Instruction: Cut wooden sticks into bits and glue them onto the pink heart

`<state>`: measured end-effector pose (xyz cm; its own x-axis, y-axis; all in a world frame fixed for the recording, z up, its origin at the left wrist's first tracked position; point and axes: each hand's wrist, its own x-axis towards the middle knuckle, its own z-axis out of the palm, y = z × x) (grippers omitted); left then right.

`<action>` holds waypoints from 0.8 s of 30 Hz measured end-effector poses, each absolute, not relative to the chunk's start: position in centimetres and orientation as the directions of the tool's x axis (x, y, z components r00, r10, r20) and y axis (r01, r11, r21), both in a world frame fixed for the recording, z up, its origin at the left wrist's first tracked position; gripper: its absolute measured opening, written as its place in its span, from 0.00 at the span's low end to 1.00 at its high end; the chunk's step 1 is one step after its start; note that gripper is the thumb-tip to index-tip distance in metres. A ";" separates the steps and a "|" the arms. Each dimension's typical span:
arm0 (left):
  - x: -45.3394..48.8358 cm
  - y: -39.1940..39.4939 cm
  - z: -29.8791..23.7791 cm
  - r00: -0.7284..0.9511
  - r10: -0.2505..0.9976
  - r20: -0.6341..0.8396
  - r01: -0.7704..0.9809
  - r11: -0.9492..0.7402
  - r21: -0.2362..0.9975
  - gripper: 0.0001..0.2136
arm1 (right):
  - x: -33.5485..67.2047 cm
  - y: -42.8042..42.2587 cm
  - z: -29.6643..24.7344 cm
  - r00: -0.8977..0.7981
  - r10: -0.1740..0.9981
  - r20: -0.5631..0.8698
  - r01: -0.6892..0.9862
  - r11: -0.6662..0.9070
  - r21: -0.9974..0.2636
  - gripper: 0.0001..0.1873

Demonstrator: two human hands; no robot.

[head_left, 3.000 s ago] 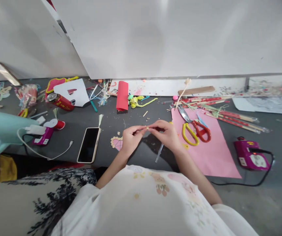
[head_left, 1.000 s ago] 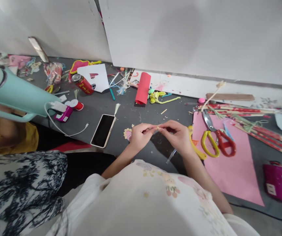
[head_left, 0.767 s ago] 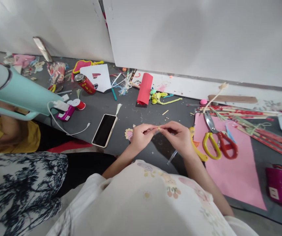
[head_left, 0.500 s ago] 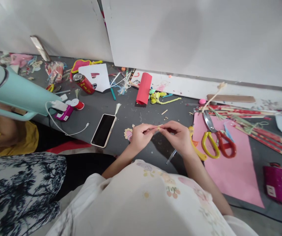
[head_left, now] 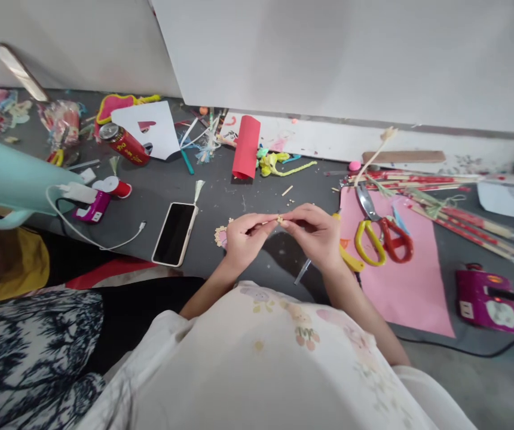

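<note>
table [head_left: 261, 197]: dark grey top; its near edge runs just below both wrists. A bare strip lies open beyond the fingertips.
pink paper sheet [head_left: 400, 286]: flat, right of the fingers; its left edge passes just beside the right hand.
phone [head_left: 175, 233]: screen up, left of the fingers and apart from them; its near end sits by the table's edge.
red paper roll [head_left: 245, 146]: beyond the fingertips, well apart, at the far end of the bare strip.
scissors [head_left: 382, 239]: on the pink sheet, near the right-hand fingers, blades pointing away.
left hand [head_left: 243, 236]: thumb and forefinger pinched narrow on the tiny pale piece.
right hand [head_left: 315, 233]: the same narrow pinch, from the other side.
heart cutout [head_left: 221, 235]: flat on the table, partly hidden by the left hand's knuckles.
tiny pale piece [head_left: 279, 220]: held above the table between both hands' fingertips.
</note>
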<state>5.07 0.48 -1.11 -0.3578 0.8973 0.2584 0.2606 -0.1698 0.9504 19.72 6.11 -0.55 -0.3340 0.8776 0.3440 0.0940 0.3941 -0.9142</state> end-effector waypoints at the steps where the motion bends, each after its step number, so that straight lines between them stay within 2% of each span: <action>1: 5.1 0.5 -1.0 -0.365 0.899 0.242 0.244 -0.158 0.957 0.06 | 19.7 6.1 -0.5 -0.325 0.876 0.356 0.090 0.403 -0.911 0.02; 8: 5.4 0.4 -0.9 -0.386 0.922 0.024 0.045 -0.007 0.999 0.09 | 19.7 5.9 -0.6 -0.296 0.861 0.413 0.094 0.457 -0.884 0.04; 15: 5.2 0.7 -1.3 -0.330 0.931 -0.156 -0.175 0.102 0.979 0.11 | 19.8 5.8 -0.9 -0.328 0.826 0.459 0.211 0.538 -0.816 0.04; 19: 5.0 0.8 -1.5 -0.244 0.916 -0.317 -0.296 0.241 0.924 0.14 | 20.3 5.8 -1.0 -0.416 0.813 0.407 0.256 0.534 -0.806 0.06; 22: 4.7 1.0 -2.1 -0.256 0.901 -0.350 -0.317 0.264 0.911 0.14 | 21.5 6.5 -0.8 -0.455 0.820 0.348 0.311 0.512 -0.801 0.08; 24: 4.3 1.0 -2.6 -0.283 0.893 -0.350 -0.328 0.253 0.910 0.14 | 22.5 7.3 -0.5 -0.402 0.863 0.306 0.386 0.463 -0.798 0.07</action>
<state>4.31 1.03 -2.59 -0.2827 0.8930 -0.3501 -0.3279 0.2531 0.9102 22.54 7.27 -0.49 -0.4024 0.8627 0.3063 0.3862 0.4633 -0.7976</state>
